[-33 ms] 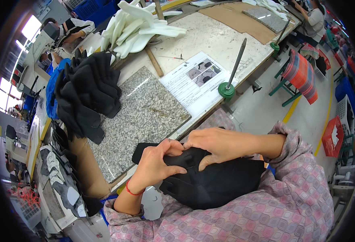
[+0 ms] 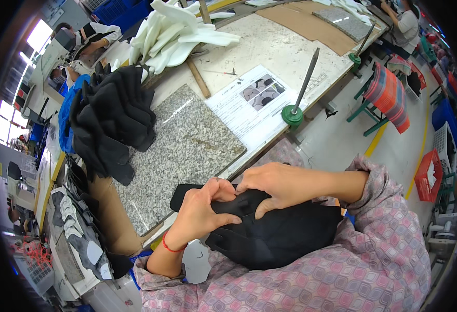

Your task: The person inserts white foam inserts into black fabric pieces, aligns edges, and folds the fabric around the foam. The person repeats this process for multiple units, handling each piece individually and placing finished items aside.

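Observation:
A piece of black fabric (image 2: 285, 234) lies over my lap, and both hands grip its upper part at the table's near edge. My left hand (image 2: 202, 208), with a red cord at the wrist, pinches it between thumb and bent fingers. From the other side my right hand (image 2: 275, 184) holds the same piece, thumb on top and fingers curled over the far edge. The thumbs lie a short way apart with a fold of the fabric between them. Some fingertips are hidden behind the cloth. One end of the piece reaches left, beside the granite slab (image 2: 181, 151).
Black shaped pieces (image 2: 111, 114) are heaped left of the slab. Beyond stand white foam-like pieces (image 2: 176, 36), a wooden handle (image 2: 198, 78) and a printed sheet (image 2: 254, 104). A metal spike on a green base (image 2: 292, 115) rises at the table edge. Other people work farther off.

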{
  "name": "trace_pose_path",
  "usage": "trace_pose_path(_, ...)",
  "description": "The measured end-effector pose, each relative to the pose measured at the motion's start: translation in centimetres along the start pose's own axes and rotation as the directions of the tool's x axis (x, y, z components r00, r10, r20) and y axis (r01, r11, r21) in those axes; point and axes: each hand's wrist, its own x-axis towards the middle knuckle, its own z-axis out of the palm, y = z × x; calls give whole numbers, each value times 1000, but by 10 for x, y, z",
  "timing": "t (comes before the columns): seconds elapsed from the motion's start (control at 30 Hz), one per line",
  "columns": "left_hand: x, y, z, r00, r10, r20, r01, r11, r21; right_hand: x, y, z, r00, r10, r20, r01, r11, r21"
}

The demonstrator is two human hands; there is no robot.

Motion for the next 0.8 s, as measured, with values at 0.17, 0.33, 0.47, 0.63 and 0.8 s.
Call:
trace_pose_path(0.17,15,6,0,991,-99,93,94,994,55,19,1,-14,947,182,264,-186,982,-11)
trace_pose_path(0.33,38,14,-1,986,74,149,-117,947,301,16,-1,-37,928,237,287,-198,967,-160)
trace_pose_path(0.47,52,22,12,941,332,57,-327,859,395,6,-1,-53,946,240,220,-211,967,-144)
trace_pose_path(0.63,70,30,22,945,322,51,-321,893,316,-12,-2,-72,927,272,257,-203,943,-265)
trace_pose_path(0.8,87,46,1,958,-36,286,-5,990,141,-28,-4,-103,891,271,363,-150,933,-328)
